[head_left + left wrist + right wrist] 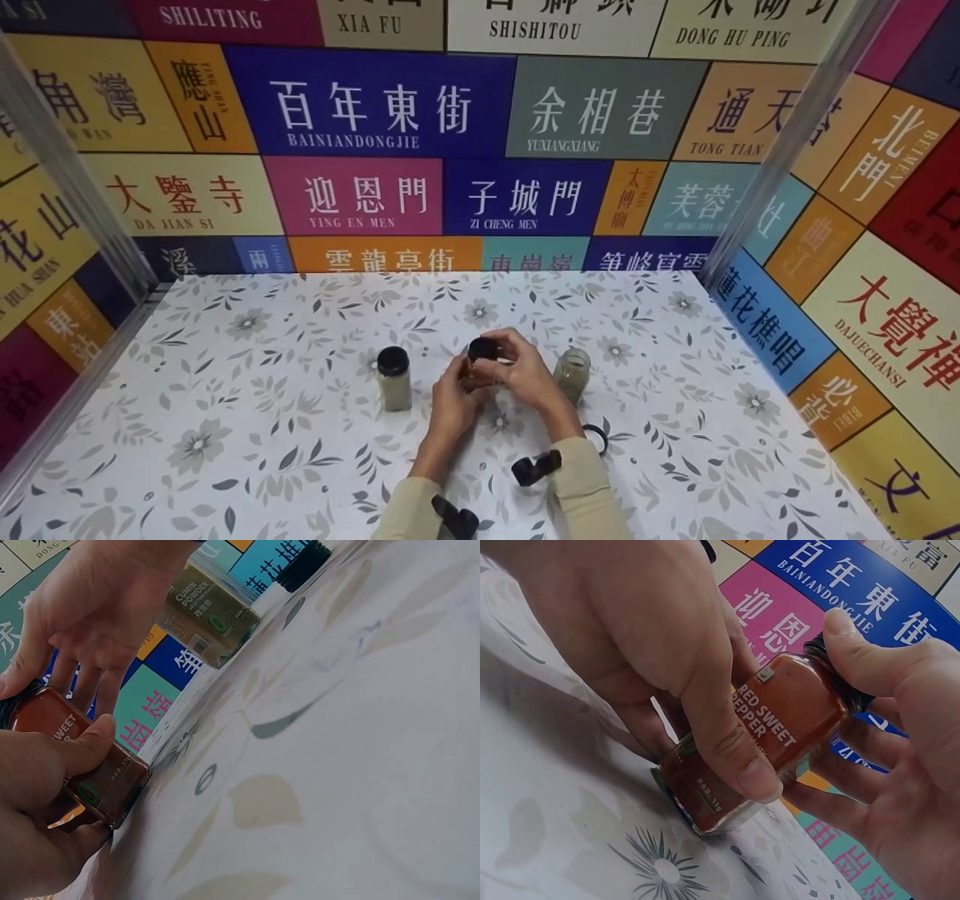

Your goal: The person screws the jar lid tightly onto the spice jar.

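A glass spice jar labelled red sweet pepper [780, 709], filled with red-brown powder, is held tilted close over the table between both hands. My left hand [454, 397] grips the body, its thumb across the label in the right wrist view. At the upper end, my right hand [525, 371] holds the black cap [482, 349] between thumb and fingers. The cap sits on the jar's neck. Just right of the right hand stands an uncapped cumin powder jar [573, 375], its label showing in the left wrist view [214, 611].
Left of the hands stands another jar [394, 390] with a black cap and pale greenish contents. A loose black cap [596, 439] lies beside the right forearm. The table [300, 330] has a floral cover, and colourful lettered panels [375, 101] rise behind and at the sides.
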The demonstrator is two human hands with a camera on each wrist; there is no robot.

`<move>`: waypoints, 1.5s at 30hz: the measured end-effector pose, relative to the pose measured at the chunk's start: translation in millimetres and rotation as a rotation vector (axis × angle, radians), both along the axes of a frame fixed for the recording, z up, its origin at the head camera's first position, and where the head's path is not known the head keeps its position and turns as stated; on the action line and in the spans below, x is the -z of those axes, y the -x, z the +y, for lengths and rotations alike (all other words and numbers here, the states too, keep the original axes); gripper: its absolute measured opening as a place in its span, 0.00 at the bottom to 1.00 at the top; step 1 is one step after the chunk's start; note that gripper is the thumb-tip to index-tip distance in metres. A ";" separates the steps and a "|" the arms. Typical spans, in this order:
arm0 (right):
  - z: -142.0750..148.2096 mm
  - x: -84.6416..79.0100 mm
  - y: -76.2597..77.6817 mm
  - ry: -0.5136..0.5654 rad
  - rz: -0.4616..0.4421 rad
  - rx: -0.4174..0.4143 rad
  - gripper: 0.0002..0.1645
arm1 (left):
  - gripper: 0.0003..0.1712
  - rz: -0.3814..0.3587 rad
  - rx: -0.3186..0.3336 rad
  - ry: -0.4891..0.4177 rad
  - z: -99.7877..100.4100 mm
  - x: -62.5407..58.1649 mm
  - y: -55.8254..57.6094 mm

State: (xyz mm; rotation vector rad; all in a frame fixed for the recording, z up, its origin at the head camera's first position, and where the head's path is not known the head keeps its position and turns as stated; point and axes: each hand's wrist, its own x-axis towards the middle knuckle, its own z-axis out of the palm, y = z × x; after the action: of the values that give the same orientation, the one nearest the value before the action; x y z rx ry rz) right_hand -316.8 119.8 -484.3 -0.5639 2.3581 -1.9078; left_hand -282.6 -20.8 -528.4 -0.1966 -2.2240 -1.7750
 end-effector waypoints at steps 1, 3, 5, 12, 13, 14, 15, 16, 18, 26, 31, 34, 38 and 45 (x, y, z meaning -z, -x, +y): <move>-0.2 -0.4 -0.1 -0.001 -0.012 0.012 0.28 | 0.28 0.000 -0.003 0.007 0.1 -0.6 0.2; -1.3 -1.4 -0.5 -0.009 -0.027 0.037 0.29 | 0.28 -0.002 -0.009 0.017 -0.1 -1.6 0.2; -1.9 -1.6 -0.3 -0.008 -0.040 0.044 0.31 | 0.29 -0.001 -0.014 0.021 -0.5 -1.9 -0.3; 2.4 -3.3 -1.8 -0.021 0.031 -0.042 0.31 | 0.33 0.042 0.005 -0.003 -0.1 -0.4 -1.8; 3.3 -3.2 -1.8 -0.022 0.044 -0.054 0.30 | 0.33 0.047 0.012 -0.017 -0.2 -0.2 -1.9; 4.1 -2.9 -1.6 -0.023 0.052 -0.062 0.30 | 0.33 0.048 0.014 -0.025 -0.1 -0.1 -2.1; 4.7 -2.5 -1.4 -0.024 0.059 -0.068 0.29 | 0.34 0.049 0.019 -0.034 -0.2 0.1 -2.2; 5.2 -2.2 -1.3 -0.023 0.067 -0.071 0.28 | 0.34 0.051 0.023 -0.039 -0.4 0.1 -2.4; 5.6 -1.5 -0.7 -0.018 0.081 -0.075 0.28 | 0.35 0.048 0.028 -0.047 -0.9 -0.1 -2.7; 4.3 1.4 1.5 0.000 0.065 -0.022 0.25 | 0.35 0.011 0.027 -0.042 -0.1 -0.1 -1.2; 2.3 0.9 0.7 0.002 -0.012 0.019 0.27 | 0.33 0.013 0.042 -0.060 -0.5 -0.3 -1.5; 1.1 -0.2 -0.1 0.001 -0.037 0.040 0.29 | 0.32 0.005 0.046 -0.053 -1.1 -1.5 -1.6; 0.5 -1.1 -0.5 0.006 -0.045 0.046 0.32 | 0.31 -0.014 0.034 -0.017 -1.5 -2.4 -1.4; 2.2 -1.1 -1.5 -0.027 0.019 -0.015 0.30 | 0.32 -0.023 0.036 -0.015 -1.9 0.0 -0.2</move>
State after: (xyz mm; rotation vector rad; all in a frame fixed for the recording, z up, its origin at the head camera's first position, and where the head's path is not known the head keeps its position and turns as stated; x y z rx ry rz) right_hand -315.2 122.0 -483.2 -0.5989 2.3801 -1.8703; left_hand -282.4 -22.7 -528.4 -0.2149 -2.2361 -1.8204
